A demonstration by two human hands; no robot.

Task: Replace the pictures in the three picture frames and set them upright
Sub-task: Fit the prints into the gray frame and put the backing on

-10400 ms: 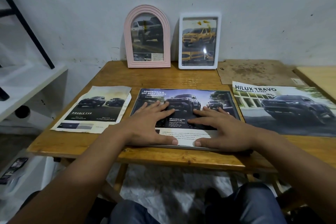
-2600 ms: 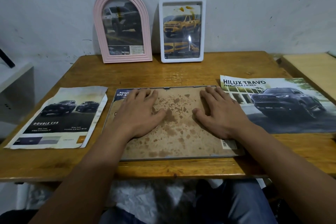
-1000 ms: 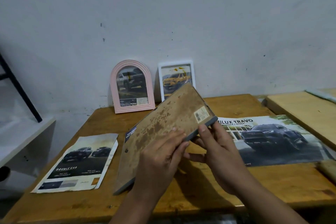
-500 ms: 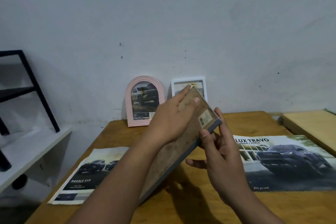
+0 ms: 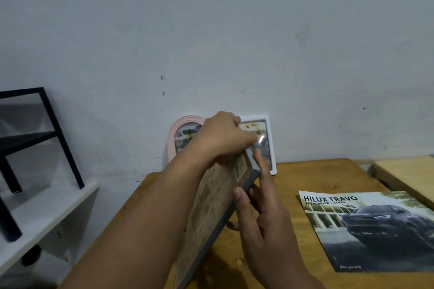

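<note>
Raised from its flat, face-down position on the table [image 5: 305,171], the grey frame [image 5: 211,213] now stands near vertical on its lower edge, stained backing board toward the camera. Right hand [image 5: 263,225] holds its right edge, thumb on the rim, fingers behind. Left hand [image 5: 223,138] grips the top corner, fingers curled over. Beyond, the pink arched frame [image 5: 175,138] and white frame [image 5: 270,145] already lean upright against the wall. Judgement: the third frame appears refilled; only standing it remains.

Home rm, wooden table [image 5: 305,171], scuffed wall [image 5: 234,42]
</note>
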